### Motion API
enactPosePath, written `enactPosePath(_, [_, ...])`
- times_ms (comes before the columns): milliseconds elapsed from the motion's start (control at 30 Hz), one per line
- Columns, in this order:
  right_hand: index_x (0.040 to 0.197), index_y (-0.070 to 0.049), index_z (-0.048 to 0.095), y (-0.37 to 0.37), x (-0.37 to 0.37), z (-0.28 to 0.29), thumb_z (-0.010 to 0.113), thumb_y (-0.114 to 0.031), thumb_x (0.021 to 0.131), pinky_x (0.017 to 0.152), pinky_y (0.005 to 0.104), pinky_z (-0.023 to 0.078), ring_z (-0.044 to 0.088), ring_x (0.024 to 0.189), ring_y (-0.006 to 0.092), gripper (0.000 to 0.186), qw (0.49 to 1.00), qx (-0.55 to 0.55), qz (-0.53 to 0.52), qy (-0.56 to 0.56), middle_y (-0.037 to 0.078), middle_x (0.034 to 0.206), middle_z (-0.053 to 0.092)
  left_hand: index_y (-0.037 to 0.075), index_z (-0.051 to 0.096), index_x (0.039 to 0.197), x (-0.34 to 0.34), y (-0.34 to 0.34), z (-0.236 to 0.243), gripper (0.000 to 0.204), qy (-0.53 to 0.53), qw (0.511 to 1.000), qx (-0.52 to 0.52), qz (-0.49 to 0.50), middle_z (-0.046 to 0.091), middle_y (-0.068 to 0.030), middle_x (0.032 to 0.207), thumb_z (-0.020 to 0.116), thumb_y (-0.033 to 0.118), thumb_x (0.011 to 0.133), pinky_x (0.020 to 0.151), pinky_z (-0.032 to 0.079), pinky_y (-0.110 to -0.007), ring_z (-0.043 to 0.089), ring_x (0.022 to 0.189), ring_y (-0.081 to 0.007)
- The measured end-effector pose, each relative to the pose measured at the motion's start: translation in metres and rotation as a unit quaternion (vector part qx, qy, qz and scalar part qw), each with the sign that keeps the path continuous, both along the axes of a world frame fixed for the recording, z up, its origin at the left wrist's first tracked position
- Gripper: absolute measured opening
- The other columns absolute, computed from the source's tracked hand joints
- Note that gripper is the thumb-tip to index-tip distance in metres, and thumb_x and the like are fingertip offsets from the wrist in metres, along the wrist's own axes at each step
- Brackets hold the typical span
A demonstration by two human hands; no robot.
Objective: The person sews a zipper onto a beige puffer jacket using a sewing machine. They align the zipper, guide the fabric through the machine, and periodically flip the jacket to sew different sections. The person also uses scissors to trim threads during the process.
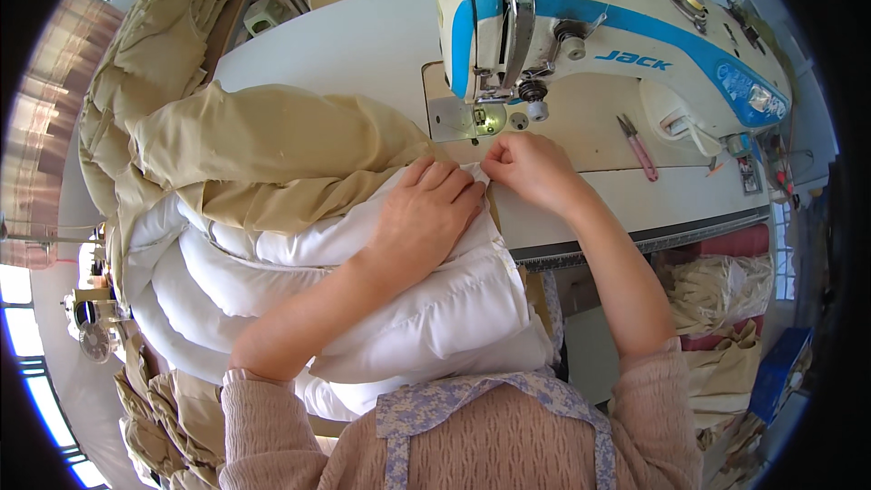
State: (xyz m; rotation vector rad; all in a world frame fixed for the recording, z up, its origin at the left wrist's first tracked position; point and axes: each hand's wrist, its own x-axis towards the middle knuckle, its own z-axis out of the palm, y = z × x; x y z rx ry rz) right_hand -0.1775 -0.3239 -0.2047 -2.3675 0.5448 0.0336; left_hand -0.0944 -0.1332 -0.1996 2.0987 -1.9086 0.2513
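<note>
Right hand (522,168), nearer the sewing machine (599,23), pinches white padded fabric (440,318) extending leftward over the table's front edge (689,230); left hand (426,209) presses it.

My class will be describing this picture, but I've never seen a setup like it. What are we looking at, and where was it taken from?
There is no robot here. A wide fisheye camera on a person's head looks down, so straight edges bend and the corners go black. The bare left hand and bare right hand are the wearer's own. The large white sewing machine with a blue stripe stands on a pale worktable. Puffy white fabric and bunched beige cloth spread over its left side; small pink-handled snips lie to the right. The left hand rests on the white fabric, while the right seems to pinch its edge, just in front of the machine's needle area.
</note>
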Motion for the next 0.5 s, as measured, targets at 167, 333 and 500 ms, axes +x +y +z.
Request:
enactPosePath(167, [0.089, -0.010, 0.074, -0.005, 0.009, -0.004, 0.068, -0.028, 0.086, 0.074, 0.0397, 0.055, 0.072, 0.078, 0.0292, 0.020, 0.999, 0.035, -0.026, -0.016, 0.009, 0.079, 0.075, 0.013, 0.073, 0.116, 0.001, -0.003, -0.021, 0.030, -0.038, 0.997, -0.066, 0.026, 0.063, -0.0044, 0.114, 0.071, 0.018, 0.086, 0.106, 0.043, -0.050, 0.059, 0.115, -0.0269])
enactPosePath(333, [0.088, -0.011, 0.074, -0.020, 0.021, -0.036, 0.067, -0.031, 0.087, 0.069, 0.0410, 0.055, 0.072, 0.074, 0.0290, 0.021, 0.996, 0.028, -0.057, -0.065, 0.009, 0.078, 0.074, 0.016, 0.074, 0.114, 0.019, -0.018, -0.033, 0.031, -0.036, 0.992, -0.115, 0.032, 0.063, -0.0035, 0.110, 0.073, 0.017, 0.083, 0.106, 0.040, -0.054, 0.059, 0.113, -0.0253])
enactPosePath(500, [0.085, -0.011, 0.074, -0.045, 0.038, -0.068, 0.065, -0.034, 0.088, 0.068, 0.0437, 0.055, 0.071, 0.073, 0.0338, 0.025, 0.992, 0.028, -0.062, -0.103, 0.012, 0.075, 0.073, 0.016, 0.075, 0.112, 0.035, -0.036, -0.034, 0.030, -0.036, 0.990, -0.130, 0.032, 0.063, -0.0025, 0.108, 0.073, 0.016, 0.082, 0.107, 0.038, -0.055, 0.060, 0.110, -0.0233])
